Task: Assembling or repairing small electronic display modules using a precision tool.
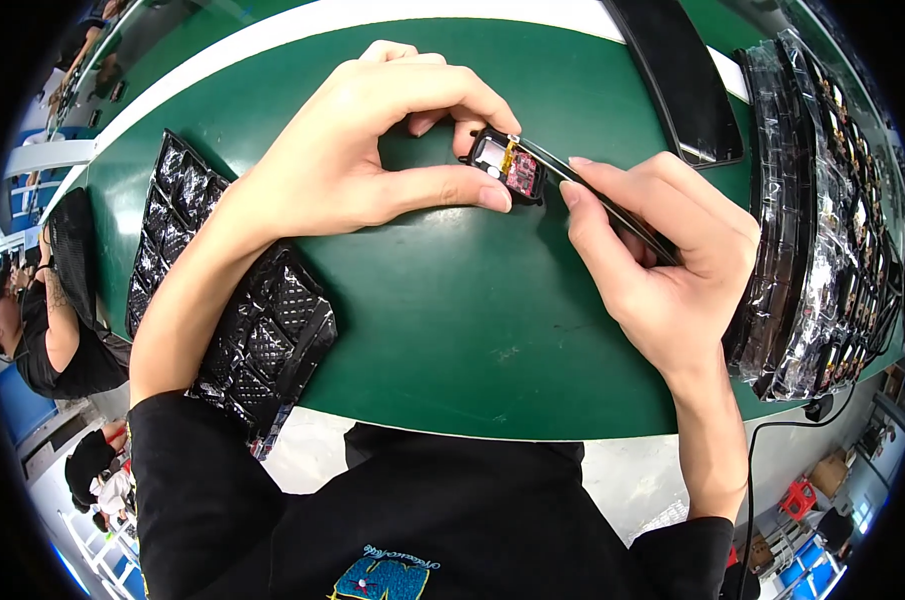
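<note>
Between the thumb and fingers of my left hand [373,150] is a small black watch-like case [509,166]. Its inside faces up, showing a red circuit board, a pale silvery block and a yellow strip. My right hand [673,230] pinches a pair of dark tweezers [613,207] from the right. The tips of the tweezers reach the upper edge of the case, by the yellow strip; whether they grip anything there is too small to tell. Both hands are above the green tabletop [453,310].
Black trays [263,330] with a diamond pattern lie under my left forearm. On the right stands a tall stack of plastic trays [808,220] with small parts. A flat black panel [688,80] lies at the back right. A black cable [753,480] hangs near my right arm. Other people sit at far left.
</note>
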